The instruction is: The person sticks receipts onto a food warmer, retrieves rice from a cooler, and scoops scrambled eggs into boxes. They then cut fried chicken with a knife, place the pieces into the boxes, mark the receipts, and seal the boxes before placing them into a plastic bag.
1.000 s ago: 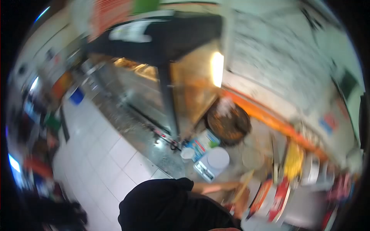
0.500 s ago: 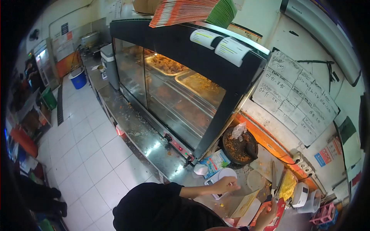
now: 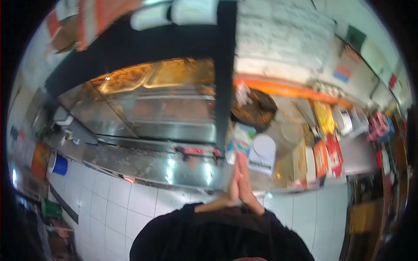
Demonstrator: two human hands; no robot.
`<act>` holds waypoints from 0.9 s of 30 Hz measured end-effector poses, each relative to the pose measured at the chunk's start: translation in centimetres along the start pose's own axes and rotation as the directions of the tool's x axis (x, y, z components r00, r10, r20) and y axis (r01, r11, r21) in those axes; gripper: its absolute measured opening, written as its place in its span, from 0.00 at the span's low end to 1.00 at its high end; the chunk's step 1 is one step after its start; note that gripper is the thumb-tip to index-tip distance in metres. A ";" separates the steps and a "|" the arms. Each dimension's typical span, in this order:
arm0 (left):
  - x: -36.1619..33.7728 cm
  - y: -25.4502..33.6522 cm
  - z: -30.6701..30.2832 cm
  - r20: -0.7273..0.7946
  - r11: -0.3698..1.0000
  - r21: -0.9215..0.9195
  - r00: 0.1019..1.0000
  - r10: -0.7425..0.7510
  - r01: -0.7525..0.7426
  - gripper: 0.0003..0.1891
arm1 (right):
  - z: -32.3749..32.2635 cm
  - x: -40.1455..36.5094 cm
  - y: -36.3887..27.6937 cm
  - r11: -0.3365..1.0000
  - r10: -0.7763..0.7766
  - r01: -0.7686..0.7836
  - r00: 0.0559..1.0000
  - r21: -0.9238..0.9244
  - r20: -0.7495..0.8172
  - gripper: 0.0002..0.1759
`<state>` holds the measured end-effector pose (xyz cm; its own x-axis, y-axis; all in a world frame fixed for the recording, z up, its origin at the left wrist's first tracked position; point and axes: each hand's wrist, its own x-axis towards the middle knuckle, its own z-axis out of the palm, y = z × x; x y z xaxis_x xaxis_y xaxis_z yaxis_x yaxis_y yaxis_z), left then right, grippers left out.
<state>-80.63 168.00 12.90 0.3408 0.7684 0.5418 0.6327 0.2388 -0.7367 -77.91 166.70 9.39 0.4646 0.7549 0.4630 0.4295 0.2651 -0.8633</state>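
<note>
Palm to palm in front of my chest, my left hand (image 3: pixel 234 185) and my right hand (image 3: pixel 246 180) press together with their fingers stretched forward. I see nothing held in either one, though the space between the palms is hidden. Just beyond the fingertips lies a blue and white packet (image 3: pixel 241 138), and to its right is a white kitchen scale (image 3: pixel 264 152) with a round top. Behind these rests a dark stone mortar (image 3: pixel 252 115) with orange-brown crumbs in it and a plastic bag at its rim.
A glass display cabinet (image 3: pixel 174 117) with trays of fried food fills the left. Right of the scale stand folded cardboard boxes (image 3: pixel 320 157), a knife (image 3: pixel 305 114) and a yellow pack (image 3: pixel 323 117). White floor tiles (image 3: pixel 143 202) run below the counter's edge.
My view has turned, and blur has come with it. My left hand has left the scale and my right hand the boxes; both have come together in front of me.
</note>
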 end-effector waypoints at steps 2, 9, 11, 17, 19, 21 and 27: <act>-2.3 2.6 4.3 -0.486 -0.278 0.838 0.874 0.014 0.470 0.35 | 0.0 0.2 1.9 0.996 0.041 -0.034 0.995 0.079 -0.090 0.32; -1.1 1.3 5.4 -0.631 -0.750 0.261 0.695 0.345 0.608 0.38 | -2.5 -2.4 5.6 0.909 0.381 -0.275 0.854 0.313 -0.354 0.31; -1.2 1.2 5.3 -0.639 -0.731 0.275 0.687 0.347 0.625 0.39 | -2.5 -3.2 5.4 0.871 0.450 -0.327 0.831 0.367 -0.328 0.31; -4.2 4.6 4.6 -0.830 -0.719 -0.480 0.524 0.188 -0.502 0.42 | -4.0 -5.1 6.4 0.762 0.632 -0.475 0.696 0.441 -0.341 0.28; -3.7 4.4 3.0 -0.834 -0.949 -0.286 0.454 0.314 0.130 0.42 | -5.0 -4.5 4.9 0.815 0.573 -0.434 0.701 0.385 -0.424 0.26; -2.9 2.9 0.8 -0.908 -0.927 -0.262 0.255 0.331 0.269 0.42 | -6.2 -4.0 3.2 0.899 0.438 -0.351 0.689 0.263 -0.577 0.22; 0.4 0.2 -4.1 -0.826 -0.883 -0.469 -0.356 0.436 0.008 0.43 | -13.5 -4.2 -1.1 0.980 0.158 -0.184 0.527 0.070 -0.835 0.17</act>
<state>-77.50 165.90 14.68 0.7290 -0.6605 -0.1798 -0.2296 -0.4833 0.8448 -69.91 155.19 11.16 0.9595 -0.0611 0.2750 0.2814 0.1635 -0.9455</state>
